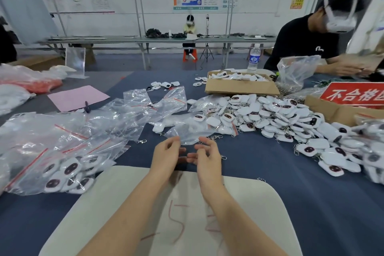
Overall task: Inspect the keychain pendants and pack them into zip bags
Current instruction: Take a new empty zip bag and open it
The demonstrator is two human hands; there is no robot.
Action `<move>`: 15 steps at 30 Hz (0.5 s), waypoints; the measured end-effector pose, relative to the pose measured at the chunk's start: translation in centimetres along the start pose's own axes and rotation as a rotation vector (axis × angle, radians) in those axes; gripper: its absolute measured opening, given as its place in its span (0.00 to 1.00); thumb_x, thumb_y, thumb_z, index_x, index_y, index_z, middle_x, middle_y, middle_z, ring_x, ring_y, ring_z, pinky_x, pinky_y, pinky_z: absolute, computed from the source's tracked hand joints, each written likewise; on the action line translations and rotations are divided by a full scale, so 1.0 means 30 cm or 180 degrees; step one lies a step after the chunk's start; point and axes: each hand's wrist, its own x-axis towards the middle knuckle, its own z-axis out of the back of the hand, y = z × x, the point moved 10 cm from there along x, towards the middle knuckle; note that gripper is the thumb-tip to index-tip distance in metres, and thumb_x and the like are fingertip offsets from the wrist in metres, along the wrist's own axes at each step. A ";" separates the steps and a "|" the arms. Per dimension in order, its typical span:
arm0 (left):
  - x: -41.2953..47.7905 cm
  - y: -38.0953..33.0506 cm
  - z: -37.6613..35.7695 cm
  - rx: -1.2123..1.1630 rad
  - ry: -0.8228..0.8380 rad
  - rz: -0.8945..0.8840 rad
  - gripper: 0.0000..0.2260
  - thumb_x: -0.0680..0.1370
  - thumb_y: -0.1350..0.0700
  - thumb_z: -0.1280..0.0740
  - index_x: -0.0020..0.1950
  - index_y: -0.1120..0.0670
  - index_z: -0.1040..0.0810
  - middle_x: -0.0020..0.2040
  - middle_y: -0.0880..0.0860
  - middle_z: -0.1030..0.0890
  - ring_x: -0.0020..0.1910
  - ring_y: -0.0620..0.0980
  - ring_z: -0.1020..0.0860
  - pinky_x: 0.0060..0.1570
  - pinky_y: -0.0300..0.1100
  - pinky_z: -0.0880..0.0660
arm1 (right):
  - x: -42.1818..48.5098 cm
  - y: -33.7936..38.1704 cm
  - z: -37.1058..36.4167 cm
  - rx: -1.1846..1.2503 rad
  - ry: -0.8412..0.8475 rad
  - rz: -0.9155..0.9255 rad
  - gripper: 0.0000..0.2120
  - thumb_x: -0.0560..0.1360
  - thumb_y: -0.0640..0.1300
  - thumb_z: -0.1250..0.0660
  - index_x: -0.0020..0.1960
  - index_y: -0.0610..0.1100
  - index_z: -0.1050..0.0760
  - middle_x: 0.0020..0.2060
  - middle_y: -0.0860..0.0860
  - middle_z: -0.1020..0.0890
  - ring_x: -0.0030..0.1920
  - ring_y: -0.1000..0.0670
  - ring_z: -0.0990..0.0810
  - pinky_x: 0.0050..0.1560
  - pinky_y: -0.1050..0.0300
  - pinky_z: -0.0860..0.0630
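At the near centre, left hand [166, 157] and right hand [207, 157] sit half-curled at the edge of a bag [185, 131], grip unclear; pendants [276, 114] lie heaped right. Seemingly opening it; next, pick one pendant

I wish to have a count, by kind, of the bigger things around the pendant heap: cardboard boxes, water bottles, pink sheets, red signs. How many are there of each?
Cardboard boxes: 2, the middle box and the right box
Water bottle: 1
Pink sheet: 1
Red sign: 1
Total: 5
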 end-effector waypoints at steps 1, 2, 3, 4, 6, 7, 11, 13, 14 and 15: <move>-0.011 -0.021 0.016 0.0048 -0.0023 -0.0076 0.07 0.83 0.58 0.36 0.49 0.55 0.18 0.46 0.53 0.18 0.43 0.44 0.17 0.36 0.39 0.19 | -0.001 0.002 0.001 -0.0039 -0.0002 0.0012 0.16 0.81 0.32 0.45 0.56 0.49 0.26 0.46 0.50 0.22 0.33 0.55 0.19 0.47 0.53 0.18; -0.024 -0.044 0.034 0.0102 -0.0067 -0.0167 0.07 0.83 0.59 0.36 0.51 0.54 0.18 0.49 0.52 0.19 0.46 0.45 0.18 0.37 0.38 0.19 | -0.003 0.003 0.002 -0.0072 -0.0010 0.0025 0.15 0.82 0.33 0.45 0.56 0.50 0.26 0.45 0.51 0.22 0.32 0.55 0.19 0.46 0.53 0.19; -0.038 -0.073 0.053 0.0159 -0.0123 -0.0288 0.07 0.82 0.60 0.36 0.55 0.54 0.19 0.51 0.52 0.19 0.48 0.45 0.19 0.38 0.36 0.19 | -0.003 0.006 0.002 -0.0100 -0.0022 0.0029 0.14 0.82 0.33 0.44 0.56 0.50 0.26 0.45 0.51 0.21 0.32 0.55 0.20 0.46 0.52 0.19; -0.052 -0.108 0.069 0.0220 -0.0163 -0.0439 0.09 0.82 0.61 0.37 0.58 0.54 0.19 0.54 0.52 0.20 0.50 0.46 0.19 0.38 0.33 0.20 | -0.001 0.007 0.001 -0.0104 -0.0035 0.0015 0.13 0.82 0.34 0.44 0.55 0.50 0.26 0.43 0.51 0.21 0.32 0.55 0.19 0.46 0.51 0.19; -0.083 -0.188 0.069 0.0373 -0.0107 -0.0746 0.11 0.82 0.62 0.37 0.60 0.52 0.19 0.57 0.50 0.19 0.52 0.45 0.19 0.39 0.29 0.22 | 0.007 -0.001 0.002 0.0048 -0.0093 -0.0091 0.10 0.83 0.38 0.43 0.57 0.48 0.25 0.44 0.50 0.20 0.35 0.53 0.19 0.45 0.55 0.18; -0.101 -0.225 0.049 0.0431 -0.0008 -0.0863 0.11 0.82 0.61 0.37 0.59 0.50 0.19 0.57 0.47 0.19 0.52 0.44 0.19 0.41 0.28 0.23 | 0.013 -0.007 0.009 0.0236 -0.0151 -0.0234 0.09 0.84 0.41 0.43 0.58 0.46 0.25 0.46 0.48 0.19 0.37 0.52 0.18 0.44 0.58 0.18; -0.177 -0.360 -0.036 0.0212 0.0494 -0.1294 0.12 0.83 0.58 0.37 0.56 0.47 0.15 0.54 0.42 0.15 0.52 0.40 0.17 0.51 0.33 0.21 | 0.021 -0.037 0.031 0.1412 -0.0197 -0.1203 0.17 0.84 0.54 0.42 0.58 0.39 0.28 0.49 0.40 0.18 0.45 0.44 0.16 0.44 0.54 0.19; -0.207 -0.415 -0.029 -0.0088 0.0619 -0.1467 0.11 0.82 0.55 0.36 0.51 0.47 0.13 0.52 0.43 0.14 0.52 0.42 0.16 0.50 0.31 0.21 | 0.025 -0.009 0.067 0.1673 -0.0074 -0.1290 0.19 0.83 0.56 0.39 0.56 0.39 0.27 0.46 0.41 0.14 0.48 0.43 0.16 0.44 0.54 0.19; -0.211 -0.427 -0.013 -0.0194 0.0639 -0.1496 0.11 0.81 0.52 0.36 0.49 0.47 0.12 0.52 0.44 0.13 0.52 0.44 0.16 0.51 0.34 0.20 | 0.026 0.010 0.088 0.1664 0.0029 -0.1267 0.18 0.82 0.56 0.38 0.56 0.39 0.25 0.45 0.42 0.13 0.49 0.45 0.15 0.44 0.55 0.19; -0.205 -0.427 0.003 -0.0285 0.0650 -0.1448 0.11 0.80 0.51 0.36 0.48 0.47 0.12 0.52 0.46 0.13 0.53 0.45 0.15 0.52 0.37 0.19 | 0.029 0.029 0.110 0.1580 0.0133 -0.1231 0.17 0.82 0.55 0.36 0.57 0.41 0.23 0.46 0.44 0.12 0.49 0.46 0.14 0.44 0.56 0.18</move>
